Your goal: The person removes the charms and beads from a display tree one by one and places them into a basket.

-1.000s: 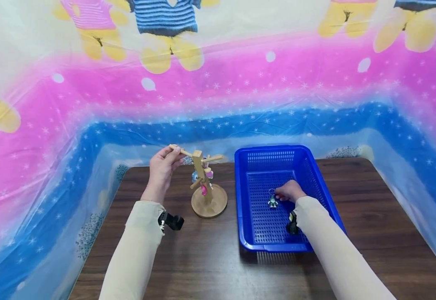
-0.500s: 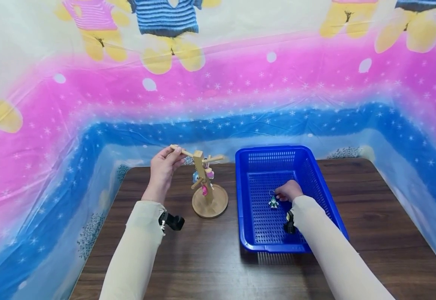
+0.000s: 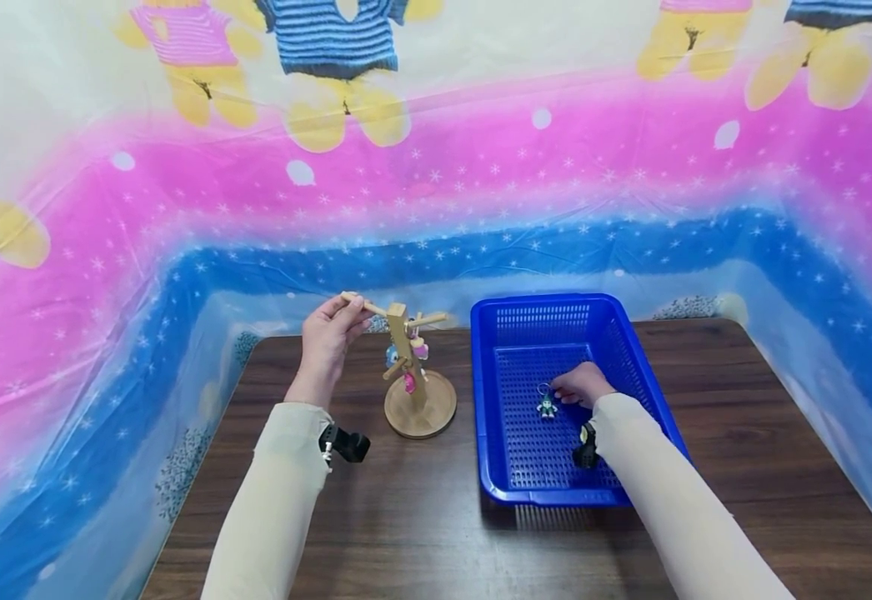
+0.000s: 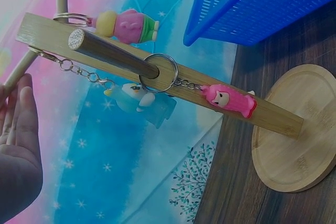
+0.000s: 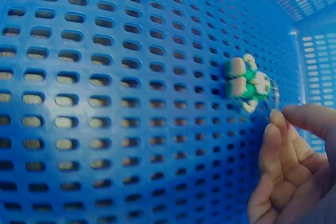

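My left hand (image 3: 327, 335) pinches the end of a left-pointing peg on a wooden stand (image 3: 403, 337) with a round base. Keychains hang from the stand's pegs: a pink figure (image 4: 228, 99), a blue one (image 4: 140, 101) and one in pink and green (image 4: 130, 26). Inside the blue basket (image 3: 485, 450), my right hand (image 3: 583, 384) pinches the metal ring of a green and white figure keychain (image 3: 547, 407). In the right wrist view the figure (image 5: 247, 82) lies close to the basket's perforated floor; whether it touches cannot be told.
The basket stands right of the stand on a dark wooden table (image 3: 406, 517). A patterned cloth (image 3: 436, 167) rises behind and beside the table. The stand's lower front peg (image 4: 113, 53) juts toward the left wrist camera.
Both hands keep almost the same place, the left on the peg and the right at the keychain ring. The head view has shifted very slightly.
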`<move>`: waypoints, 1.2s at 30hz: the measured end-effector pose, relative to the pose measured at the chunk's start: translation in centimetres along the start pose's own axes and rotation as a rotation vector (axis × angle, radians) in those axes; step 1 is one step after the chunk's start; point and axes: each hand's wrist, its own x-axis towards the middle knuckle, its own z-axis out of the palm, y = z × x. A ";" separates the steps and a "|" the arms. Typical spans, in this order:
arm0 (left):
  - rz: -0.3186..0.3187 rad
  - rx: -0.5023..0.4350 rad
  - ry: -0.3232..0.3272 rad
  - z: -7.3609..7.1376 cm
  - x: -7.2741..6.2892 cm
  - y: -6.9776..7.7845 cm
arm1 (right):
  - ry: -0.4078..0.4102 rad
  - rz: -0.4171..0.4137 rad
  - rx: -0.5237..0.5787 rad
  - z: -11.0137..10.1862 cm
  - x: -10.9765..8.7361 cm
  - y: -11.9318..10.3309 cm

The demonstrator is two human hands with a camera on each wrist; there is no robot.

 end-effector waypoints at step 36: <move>0.012 0.012 -0.022 0.1 -0.2 -0.1 | -0.159 -0.454 0.111 4.3 -7.2 -10.3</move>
